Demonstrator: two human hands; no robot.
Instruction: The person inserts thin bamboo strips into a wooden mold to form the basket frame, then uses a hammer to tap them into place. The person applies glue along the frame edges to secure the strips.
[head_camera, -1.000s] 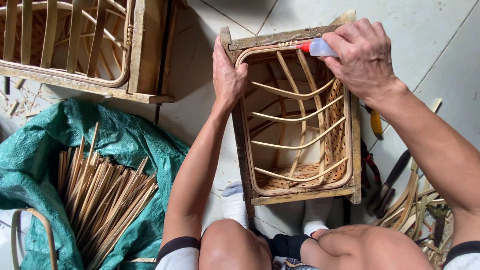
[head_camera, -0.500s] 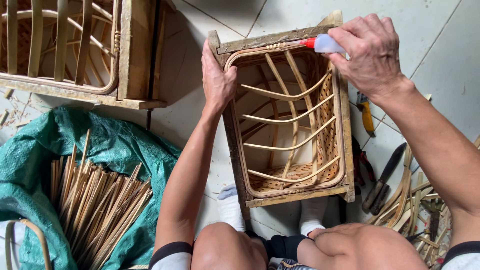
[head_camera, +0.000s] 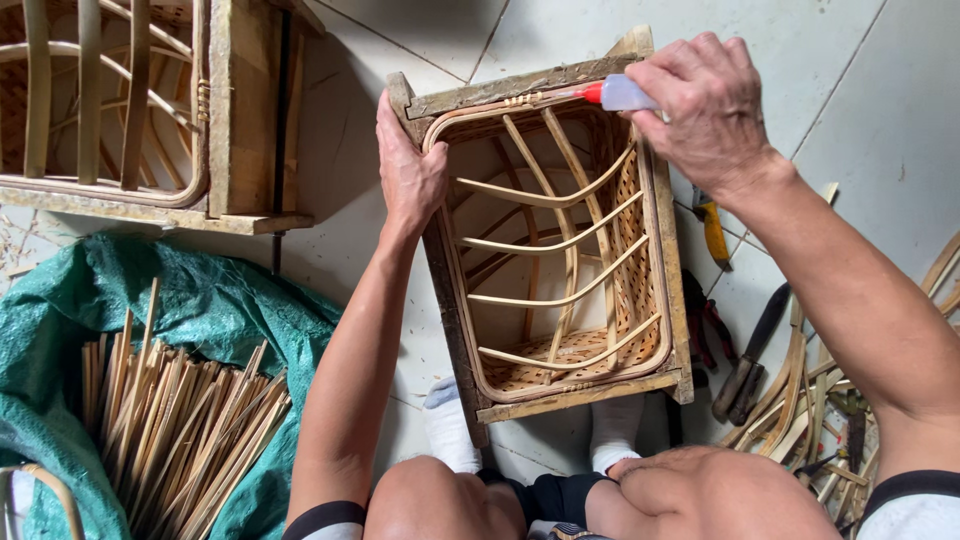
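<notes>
- Left hand (head_camera: 408, 170) still gripping rattan basket frame (head_camera: 553, 240) corner; frame shifted slightly, standing on tiled floor between feet
- Right hand (head_camera: 708, 105) clasping glue tube (head_camera: 618, 94), nozzle on top rim
- Bamboo strips (head_camera: 175, 425) on green tarp (head_camera: 215, 300) left; tools (head_camera: 745, 360) right

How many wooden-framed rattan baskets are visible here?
2: one basket between the left hand and right hand; another basket at top left, partly cut off.

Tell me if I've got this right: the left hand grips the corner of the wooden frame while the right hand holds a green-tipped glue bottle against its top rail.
Not quite. The head view shows the glue bottle in the right hand has a red tip, not green. The left hand does grip the corner of the wooden frame.
</notes>
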